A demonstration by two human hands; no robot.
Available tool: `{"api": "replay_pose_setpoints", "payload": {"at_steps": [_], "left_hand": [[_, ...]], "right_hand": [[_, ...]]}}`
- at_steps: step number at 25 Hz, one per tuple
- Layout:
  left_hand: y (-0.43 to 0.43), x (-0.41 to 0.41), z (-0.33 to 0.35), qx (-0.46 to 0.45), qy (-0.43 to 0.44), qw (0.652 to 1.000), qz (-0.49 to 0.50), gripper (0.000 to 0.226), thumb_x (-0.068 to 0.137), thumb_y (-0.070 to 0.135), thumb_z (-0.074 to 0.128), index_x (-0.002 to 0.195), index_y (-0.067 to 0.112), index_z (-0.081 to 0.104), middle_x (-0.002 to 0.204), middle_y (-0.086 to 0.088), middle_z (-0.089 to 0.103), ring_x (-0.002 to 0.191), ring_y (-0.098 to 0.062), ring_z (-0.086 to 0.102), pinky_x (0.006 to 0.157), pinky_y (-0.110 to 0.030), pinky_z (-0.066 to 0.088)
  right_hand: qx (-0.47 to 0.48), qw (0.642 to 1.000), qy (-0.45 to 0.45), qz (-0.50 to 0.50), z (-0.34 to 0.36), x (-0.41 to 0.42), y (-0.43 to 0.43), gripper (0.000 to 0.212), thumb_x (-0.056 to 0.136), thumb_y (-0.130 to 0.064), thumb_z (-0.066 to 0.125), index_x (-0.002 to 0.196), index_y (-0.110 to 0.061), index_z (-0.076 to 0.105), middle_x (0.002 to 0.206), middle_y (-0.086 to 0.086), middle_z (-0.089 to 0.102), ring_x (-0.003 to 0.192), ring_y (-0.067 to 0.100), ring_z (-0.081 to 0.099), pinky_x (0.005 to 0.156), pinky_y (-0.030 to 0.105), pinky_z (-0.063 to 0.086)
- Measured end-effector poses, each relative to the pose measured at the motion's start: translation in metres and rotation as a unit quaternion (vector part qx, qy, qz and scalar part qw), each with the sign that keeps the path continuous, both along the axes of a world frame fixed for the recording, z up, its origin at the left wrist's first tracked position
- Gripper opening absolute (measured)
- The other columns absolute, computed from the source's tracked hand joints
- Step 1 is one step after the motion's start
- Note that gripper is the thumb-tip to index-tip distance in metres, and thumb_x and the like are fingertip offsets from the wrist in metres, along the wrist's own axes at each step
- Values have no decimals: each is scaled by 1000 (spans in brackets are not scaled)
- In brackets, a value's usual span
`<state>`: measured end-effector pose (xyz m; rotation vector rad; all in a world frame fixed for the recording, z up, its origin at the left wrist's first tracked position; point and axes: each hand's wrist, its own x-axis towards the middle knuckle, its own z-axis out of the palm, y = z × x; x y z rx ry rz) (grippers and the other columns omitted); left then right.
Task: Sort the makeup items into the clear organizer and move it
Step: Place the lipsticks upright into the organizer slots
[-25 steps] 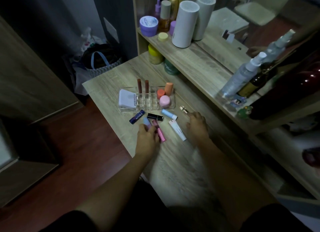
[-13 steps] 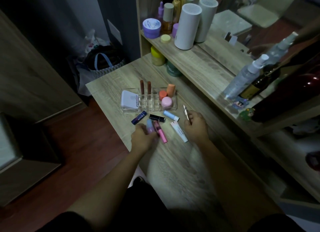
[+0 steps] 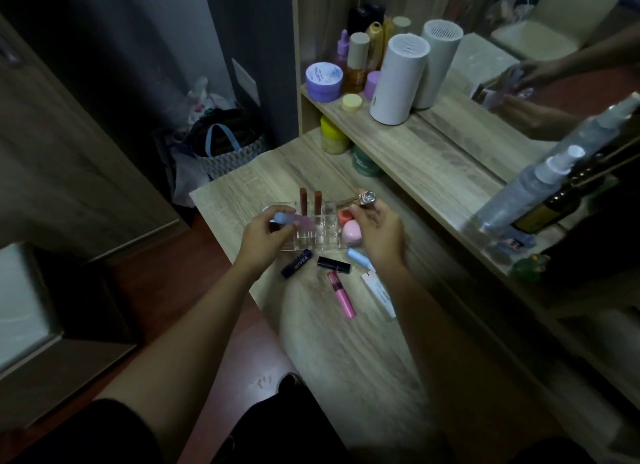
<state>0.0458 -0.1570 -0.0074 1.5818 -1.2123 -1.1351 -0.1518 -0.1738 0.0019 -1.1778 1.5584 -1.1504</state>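
Observation:
The clear organizer (image 3: 320,243) stands on the wooden table (image 3: 346,359), with two brown lipsticks (image 3: 310,200) upright in it, and a coral jar (image 3: 344,217) and a pink jar (image 3: 352,232) at its right. My left hand (image 3: 265,236) holds a tube with a blue cap and pink body (image 3: 289,218) over the organizer's left part. My right hand (image 3: 379,226) holds a small silver-capped item (image 3: 367,197) above the organizer's right end. On the table lie a Nivea stick (image 3: 296,263), a black lipstick (image 3: 333,264), a pink tube (image 3: 341,298), a light blue stick (image 3: 358,257) and a white tube (image 3: 379,294).
A shelf (image 3: 433,158) on the right carries a white cylinder (image 3: 398,79), a purple jar (image 3: 323,81), bottles and a spray bottle (image 3: 530,190). A yellow jar (image 3: 333,136) and a green jar (image 3: 363,160) stand under it. A bag (image 3: 221,145) sits on the floor beyond the table.
Both hands lifted off the table and moved forward over the organizer, the left carrying the blue-capped tube, the right carrying the silver-capped item.

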Motion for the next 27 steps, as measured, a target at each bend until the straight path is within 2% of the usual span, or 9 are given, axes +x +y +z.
{"api": "replay_pose_setpoints", "payload": {"at_steps": [4, 7, 12, 16, 19, 22, 24, 26, 27], "left_hand": [[-16, 4, -4, -52, -183, 981, -45, 25, 83, 10, 68, 107, 12, 67, 111, -8, 64, 98, -20, 61, 86, -31, 51], [-21, 1, -10, -75, -263, 957, -93, 25, 83, 15, 68, 108, 10, 66, 108, -10, 61, 94, -16, 56, 81, -24, 42], [-24, -10, -16, -40, -193, 980, -32, 40, 79, 14, 75, 111, 11, 52, 103, -12, 60, 86, -21, 63, 72, -25, 54], [-28, -18, -21, -40, -200, 979, 16, 26, 78, 12, 76, 95, 7, 57, 99, -16, 62, 88, -25, 62, 77, -31, 54], [-29, -20, -24, -41, -208, 977, 12, 24, 80, 15, 74, 97, 6, 59, 100, -16, 61, 91, -24, 61, 76, -24, 52], [-29, -19, -25, -17, -198, 980, 15, 33, 79, 15, 75, 106, 7, 58, 110, -15, 58, 88, -14, 60, 68, -4, 44], [-24, -19, -23, -12, -170, 985, 23, 41, 77, 14, 77, 112, 7, 56, 114, -15, 56, 89, -12, 58, 62, 1, 44], [-12, -23, -20, -30, -165, 985, 36, 41, 76, 11, 76, 111, 4, 55, 112, -15, 57, 90, -16, 58, 68, -4, 46], [-3, -26, -19, -39, -178, 982, 47, 36, 77, 10, 75, 107, 3, 56, 108, -15, 58, 90, -20, 59, 72, -13, 48]], "right_hand": [[0, 999, 41, 29, -11, 10, -19, 12, 88, -12, 63, 99, -13, 67, 76, -23, 59, 66, -24, 58, 56, 1, 47], [3, 995, 88, 53, -17, 16, -26, 15, 88, -12, 62, 103, -9, 66, 81, -16, 60, 67, -18, 58, 55, 0, 45], [22, 992, 100, 79, -24, 22, -36, 36, 87, -4, 61, 122, -11, 55, 95, -10, 58, 83, -3, 57, 72, 11, 47], [29, 990, 117, 76, -30, 25, -41, 29, 86, -4, 64, 114, -5, 59, 102, 2, 64, 91, 8, 60, 80, 17, 51], [40, 989, 118, 79, -33, 27, -43, 32, 86, -5, 63, 118, -7, 58, 112, 9, 66, 99, 13, 62, 88, 25, 52], [42, 987, 124, 93, -32, 25, -44, 37, 85, -4, 64, 121, -7, 57, 113, 7, 65, 97, 8, 59, 86, 18, 50], [39, 986, 131, 97, -31, 21, -41, 40, 84, -3, 65, 123, -7, 57, 114, 6, 64, 97, 8, 57, 79, 10, 46], [26, 983, 153, 94, -27, 12, -34, 37, 84, -4, 65, 120, -7, 59, 113, 8, 65, 95, 10, 58, 77, 11, 45], [18, 982, 165, 93, -25, 7, -27, 34, 84, -5, 66, 117, -7, 61, 111, 9, 67, 92, 10, 59, 76, 13, 47]]}}
